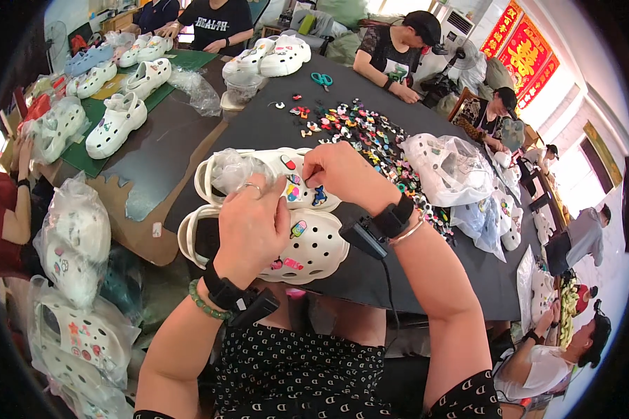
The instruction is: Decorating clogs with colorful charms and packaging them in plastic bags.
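Clogs, two white ones, lie side by side on the dark desk (279, 105) right in front of the person, heels to the left, toes to the right. The far clog (269, 159) has crumpled plastic (232, 170) tucked in its opening and carries several charms, among them a red-and-white capsule (287, 162) and a dark blue figure (319, 196). The near clog (323, 246) has a few too, and many bare holes.

The left hand (248, 227), with a ring on one finger, arches over the near clog and reaches its fingertips onto the far one; I can't tell whether it grips anything. The right hand (339, 174) bends over the far clog's toe with its fingertips bunched closely; whether a charm sits between them, I can't make out. Both wrists wear black straps, and the left forearm also has a green bead bracelet (208, 303).

Beyond the right hand spreads a heap of loose charms (370, 136), many colours mixed, with teal scissors (321, 79) near its far end. Bagged clogs (444, 167) rest at the heap's right. Over to the left, more clogs (119, 126) stand on a green mat (84, 165). Several co-workers sit around the room.
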Demonstrator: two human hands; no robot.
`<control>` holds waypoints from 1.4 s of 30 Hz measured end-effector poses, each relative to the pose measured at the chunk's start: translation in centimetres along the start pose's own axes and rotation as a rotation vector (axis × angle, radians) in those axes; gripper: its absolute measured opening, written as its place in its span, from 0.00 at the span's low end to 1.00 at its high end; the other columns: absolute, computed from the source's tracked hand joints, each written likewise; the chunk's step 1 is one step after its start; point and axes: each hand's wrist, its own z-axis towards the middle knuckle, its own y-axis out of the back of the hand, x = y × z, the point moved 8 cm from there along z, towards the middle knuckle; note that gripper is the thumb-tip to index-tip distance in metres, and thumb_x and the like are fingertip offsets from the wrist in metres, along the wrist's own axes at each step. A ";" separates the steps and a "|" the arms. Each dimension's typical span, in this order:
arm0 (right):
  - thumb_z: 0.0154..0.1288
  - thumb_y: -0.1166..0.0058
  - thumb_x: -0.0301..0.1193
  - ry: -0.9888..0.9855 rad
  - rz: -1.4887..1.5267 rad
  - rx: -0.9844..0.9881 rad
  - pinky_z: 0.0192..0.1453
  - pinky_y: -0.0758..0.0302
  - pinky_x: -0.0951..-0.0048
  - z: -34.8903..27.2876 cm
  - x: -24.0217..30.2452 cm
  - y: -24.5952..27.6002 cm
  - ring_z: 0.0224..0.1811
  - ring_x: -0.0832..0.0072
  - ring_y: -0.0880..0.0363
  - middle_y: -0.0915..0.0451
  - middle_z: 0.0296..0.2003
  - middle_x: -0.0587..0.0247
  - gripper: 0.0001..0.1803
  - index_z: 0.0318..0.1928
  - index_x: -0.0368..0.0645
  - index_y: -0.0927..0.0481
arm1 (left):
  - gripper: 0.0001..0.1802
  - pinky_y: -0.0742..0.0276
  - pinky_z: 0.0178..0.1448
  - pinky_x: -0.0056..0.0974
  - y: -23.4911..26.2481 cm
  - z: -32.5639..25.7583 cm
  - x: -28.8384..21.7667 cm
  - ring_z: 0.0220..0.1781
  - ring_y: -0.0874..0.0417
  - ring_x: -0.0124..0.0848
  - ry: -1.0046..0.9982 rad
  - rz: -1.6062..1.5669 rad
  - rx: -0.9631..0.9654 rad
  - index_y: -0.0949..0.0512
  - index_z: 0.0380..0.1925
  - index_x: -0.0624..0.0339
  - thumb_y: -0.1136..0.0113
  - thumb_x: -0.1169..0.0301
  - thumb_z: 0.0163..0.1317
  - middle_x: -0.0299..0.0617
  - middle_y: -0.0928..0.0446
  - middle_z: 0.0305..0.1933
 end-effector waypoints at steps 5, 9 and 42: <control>0.51 0.38 0.21 -0.015 -0.052 0.071 0.35 0.21 0.68 1.2 -0.2 -0.3 0.29 0.65 0.15 0.16 0.24 0.56 0.02 0.28 0.38 0.17 | 0.16 0.27 0.40 0.43 -0.2 -0.2 0.2 0.31 0.21 0.42 0.009 0.022 0.014 0.17 0.47 0.64 0.41 0.75 0.57 0.45 0.26 0.34; 0.50 0.38 0.22 -0.031 -0.061 0.102 0.37 0.21 0.65 1.4 -0.4 -0.8 0.32 0.62 0.15 0.16 0.28 0.54 0.03 0.28 0.39 0.18 | 0.16 0.27 0.39 0.42 0.4 -0.2 0.1 0.31 0.22 0.42 0.000 -0.004 -0.009 0.17 0.47 0.64 0.41 0.75 0.57 0.45 0.26 0.34; 0.55 0.37 0.24 -0.091 0.070 -0.087 0.37 0.22 0.72 0.7 -3.7 -0.3 0.29 0.70 0.15 0.14 0.26 0.57 0.05 0.33 0.37 0.15 | 0.17 0.23 0.41 0.52 -2.1 1.1 2.1 0.37 0.20 0.56 0.255 0.060 0.123 0.23 0.45 0.70 0.40 0.68 0.60 0.59 0.27 0.45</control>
